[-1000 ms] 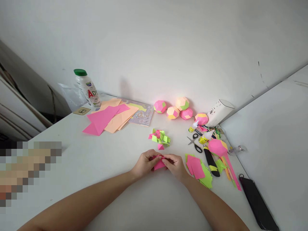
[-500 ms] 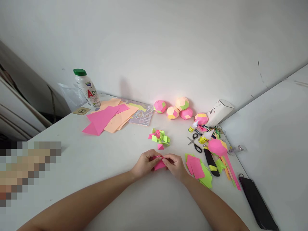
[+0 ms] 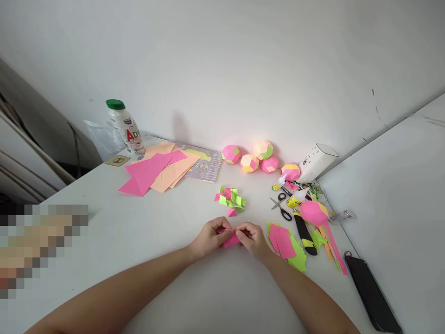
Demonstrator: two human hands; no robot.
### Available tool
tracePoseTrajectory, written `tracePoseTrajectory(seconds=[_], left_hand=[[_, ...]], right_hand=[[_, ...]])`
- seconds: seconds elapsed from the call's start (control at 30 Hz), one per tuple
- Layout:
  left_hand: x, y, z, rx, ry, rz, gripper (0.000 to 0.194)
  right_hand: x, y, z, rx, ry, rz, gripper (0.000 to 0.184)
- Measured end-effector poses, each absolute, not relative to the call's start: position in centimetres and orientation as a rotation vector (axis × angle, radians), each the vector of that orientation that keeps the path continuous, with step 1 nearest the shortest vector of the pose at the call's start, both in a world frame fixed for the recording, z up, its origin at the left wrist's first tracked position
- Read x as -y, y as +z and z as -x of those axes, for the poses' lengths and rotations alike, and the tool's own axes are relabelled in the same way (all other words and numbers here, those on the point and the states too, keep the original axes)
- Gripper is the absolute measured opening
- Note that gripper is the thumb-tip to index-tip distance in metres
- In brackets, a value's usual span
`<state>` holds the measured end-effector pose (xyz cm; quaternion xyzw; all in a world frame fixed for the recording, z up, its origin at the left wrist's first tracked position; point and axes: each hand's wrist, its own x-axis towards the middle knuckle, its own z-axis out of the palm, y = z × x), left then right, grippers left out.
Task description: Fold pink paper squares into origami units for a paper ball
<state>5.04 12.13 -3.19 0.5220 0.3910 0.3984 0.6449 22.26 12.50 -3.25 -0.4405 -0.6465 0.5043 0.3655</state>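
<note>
Between my two hands is a small piece of pink paper (image 3: 231, 240), partly covered by the fingers. My left hand (image 3: 211, 237) pinches its left side, thumb on top. On the other side my right hand (image 3: 253, 239) grips the upper right edge between thumb and fingers. Just beyond the hands lies a cluster of folded green and pink paper pieces (image 3: 232, 201). To the right of my right hand sits a pile of pink paper squares (image 3: 283, 241) over green paper squares (image 3: 297, 254).
Scissors (image 3: 282, 207), glue bottles (image 3: 297, 198) and a black-yellow cutter (image 3: 306, 233) lie to the right, near a black phone (image 3: 373, 294). Several paper balls (image 3: 249, 163) rest along the wall. Larger paper sheets (image 3: 149, 174) and a white bottle (image 3: 127, 130) stand back left.
Both hands stay in nearly the same place on the pink paper. The fingers of my left hand have shifted slightly, and a bit more of the paper's upper edge shows.
</note>
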Motion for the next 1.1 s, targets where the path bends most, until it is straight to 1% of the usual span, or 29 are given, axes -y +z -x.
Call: tracePoseTrajectory(seconds=[0.23, 0.4, 0.5, 0.8, 1.1], left_hand=[[-12.1, -3.31, -5.1, -0.815, 0.881, -1.124, 0.032], [-12.37, -3.17, -4.98, -0.89, 0.918, -1.075, 0.036], [-12.34, -2.95, -4.95, -0.886, 0.942, -1.097, 0.031], [-12.0, -2.57, -5.13, -0.954, 0.83, -1.325, 0.017], [-12.26, -2.76, -5.01, -0.959, 0.775, -1.347, 0.01]], right_hand=[[-12.47, -3.09, -22.32, 1.664, 1.348, 1.126, 0.02], [-12.61, -3.06, -22.51, 1.623, 1.353, 1.115, 0.017], [-12.73, -3.01, -22.61, 1.629, 1.351, 1.113, 0.016], [-12.63, -2.82, -22.54, 1.728, 1.306, 1.106, 0.016], [-12.58, -2.96, -22.48, 1.753, 1.302, 1.08, 0.015]])
